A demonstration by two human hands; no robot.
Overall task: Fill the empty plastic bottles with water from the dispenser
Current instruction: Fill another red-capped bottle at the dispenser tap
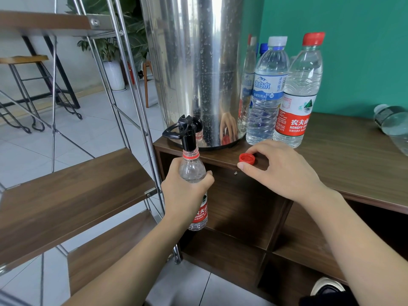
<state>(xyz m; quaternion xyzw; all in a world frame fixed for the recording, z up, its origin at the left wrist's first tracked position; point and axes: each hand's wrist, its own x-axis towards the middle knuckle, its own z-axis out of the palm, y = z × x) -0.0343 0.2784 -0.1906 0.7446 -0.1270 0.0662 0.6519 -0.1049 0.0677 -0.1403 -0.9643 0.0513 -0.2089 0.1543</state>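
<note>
Open bottle [194,173] held right under the black tap [187,133] of the steel dispenser [194,69], mouth at the spout. Left hand [183,195] wrapped around the bottle's shoulder. Right hand [278,168] just right of the tap, on the cabinet top [353,164], fingertips pinching the red cap [246,158].

Thin, soft plastic; probably dents under a hard squeeze and gets heavier while filling, so best gripped firmly at the shoulder or label. Seemingly empty so far, no stream visible. Right of the dispenser, capped bottles [293,93] stand upright, contents hard to judge; one more [393,122] lies farther right.
</note>
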